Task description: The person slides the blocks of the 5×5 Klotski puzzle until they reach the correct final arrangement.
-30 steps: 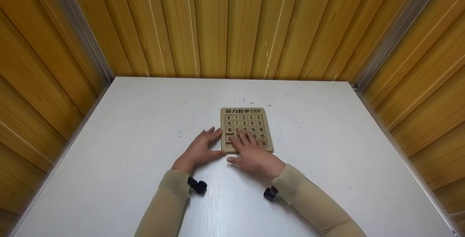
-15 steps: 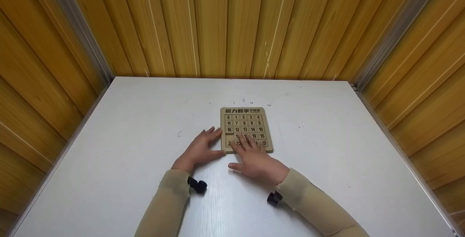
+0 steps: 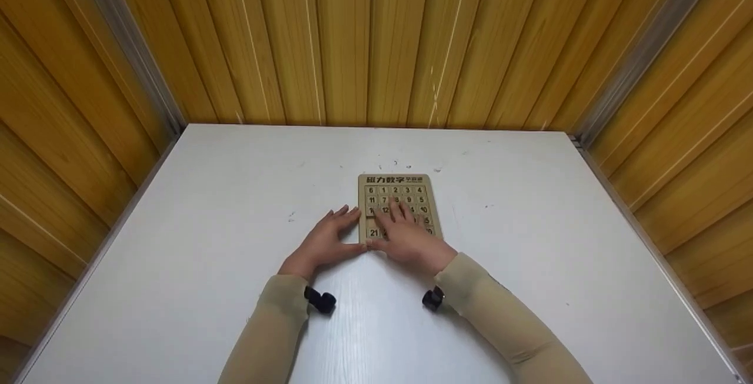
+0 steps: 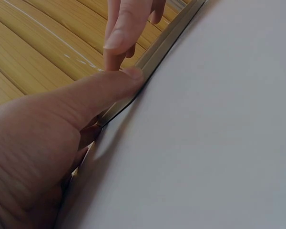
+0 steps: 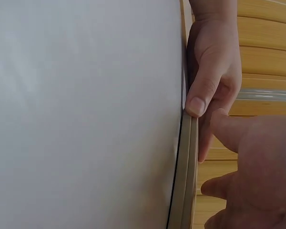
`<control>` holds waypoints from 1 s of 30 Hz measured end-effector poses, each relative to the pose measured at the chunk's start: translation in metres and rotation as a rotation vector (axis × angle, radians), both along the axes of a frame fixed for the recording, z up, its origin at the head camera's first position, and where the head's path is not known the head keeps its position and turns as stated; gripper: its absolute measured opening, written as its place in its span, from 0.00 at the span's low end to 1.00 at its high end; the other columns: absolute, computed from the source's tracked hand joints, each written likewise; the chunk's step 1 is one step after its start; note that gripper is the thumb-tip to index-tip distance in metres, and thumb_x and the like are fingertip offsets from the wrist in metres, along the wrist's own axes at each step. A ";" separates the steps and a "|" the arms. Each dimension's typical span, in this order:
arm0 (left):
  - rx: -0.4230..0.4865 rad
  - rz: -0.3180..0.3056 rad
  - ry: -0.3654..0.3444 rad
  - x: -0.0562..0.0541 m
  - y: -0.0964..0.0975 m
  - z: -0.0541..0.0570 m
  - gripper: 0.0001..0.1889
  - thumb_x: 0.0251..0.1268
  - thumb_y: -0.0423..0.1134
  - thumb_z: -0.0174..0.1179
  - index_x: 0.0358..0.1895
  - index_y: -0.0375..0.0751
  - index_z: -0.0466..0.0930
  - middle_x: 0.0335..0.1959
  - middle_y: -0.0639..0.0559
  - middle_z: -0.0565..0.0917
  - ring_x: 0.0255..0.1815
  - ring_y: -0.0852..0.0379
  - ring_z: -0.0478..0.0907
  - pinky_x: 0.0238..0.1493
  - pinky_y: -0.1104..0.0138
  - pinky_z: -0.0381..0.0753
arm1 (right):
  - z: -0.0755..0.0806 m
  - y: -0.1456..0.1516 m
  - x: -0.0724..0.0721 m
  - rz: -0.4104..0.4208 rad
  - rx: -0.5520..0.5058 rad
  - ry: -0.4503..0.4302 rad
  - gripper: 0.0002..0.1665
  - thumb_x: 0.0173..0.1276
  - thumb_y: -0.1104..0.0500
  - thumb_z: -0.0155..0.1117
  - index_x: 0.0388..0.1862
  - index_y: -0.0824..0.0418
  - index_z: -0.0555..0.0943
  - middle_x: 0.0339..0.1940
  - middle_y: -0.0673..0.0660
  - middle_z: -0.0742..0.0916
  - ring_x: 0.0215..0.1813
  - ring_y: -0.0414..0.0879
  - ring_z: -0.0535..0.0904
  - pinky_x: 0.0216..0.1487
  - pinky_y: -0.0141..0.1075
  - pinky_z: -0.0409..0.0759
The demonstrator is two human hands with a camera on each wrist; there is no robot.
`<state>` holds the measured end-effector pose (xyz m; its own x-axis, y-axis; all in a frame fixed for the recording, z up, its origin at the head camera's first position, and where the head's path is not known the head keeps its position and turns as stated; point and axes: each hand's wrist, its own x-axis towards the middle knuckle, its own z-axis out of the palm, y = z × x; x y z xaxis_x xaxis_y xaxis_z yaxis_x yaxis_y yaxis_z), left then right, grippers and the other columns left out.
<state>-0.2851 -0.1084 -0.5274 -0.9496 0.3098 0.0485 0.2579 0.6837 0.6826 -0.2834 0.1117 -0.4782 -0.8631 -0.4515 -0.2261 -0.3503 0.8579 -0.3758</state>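
A wooden number slide puzzle (image 3: 400, 179) lies flat on the table, with rows of numbered tiles and printed Chinese characters along its far edge. My left hand (image 3: 325, 241) holds its near left corner, thumb against the near edge and fingers along the left side. Over the lower tiles, my right hand (image 3: 410, 241) spreads straight fingers, one of them touching around the 16 tile. Below that, tile 21 (image 3: 374, 233) sits in the bottom left corner. Several tiles are hidden under the right hand. The left wrist view shows the left thumb (image 4: 112, 90) on the puzzle's near edge.
The white table (image 3: 223, 196) carries small dark marks beyond the puzzle. Yellow wood-patterned panels (image 3: 347, 43) stand around the back and sides. A small black camera (image 3: 320, 300) sits on the left wrist, another camera (image 3: 433, 299) on the right.
Tile 21 moved down from the fourth row into the bottom left corner between the first two moments. My right hand then shifted forward across the tiles. The left hand stays in place.
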 end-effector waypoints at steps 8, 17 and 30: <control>0.004 -0.008 -0.004 0.000 -0.001 0.000 0.45 0.60 0.58 0.73 0.79 0.50 0.64 0.82 0.50 0.63 0.85 0.37 0.51 0.85 0.43 0.49 | -0.003 -0.001 -0.006 -0.003 0.026 0.009 0.50 0.76 0.29 0.49 0.87 0.46 0.47 0.87 0.63 0.38 0.87 0.66 0.32 0.82 0.70 0.36; 0.006 0.005 -0.014 0.000 -0.001 0.000 0.47 0.57 0.58 0.74 0.79 0.51 0.65 0.82 0.50 0.63 0.85 0.37 0.51 0.85 0.43 0.50 | -0.004 0.002 0.007 0.032 0.047 0.030 0.51 0.75 0.26 0.47 0.87 0.46 0.47 0.87 0.61 0.39 0.87 0.66 0.33 0.82 0.69 0.35; 0.017 0.001 0.001 -0.001 -0.001 -0.001 0.46 0.57 0.55 0.75 0.78 0.50 0.65 0.81 0.50 0.66 0.85 0.38 0.53 0.85 0.43 0.52 | 0.001 0.003 0.014 0.039 0.064 0.018 0.49 0.76 0.27 0.47 0.86 0.45 0.48 0.88 0.59 0.39 0.87 0.65 0.34 0.82 0.69 0.38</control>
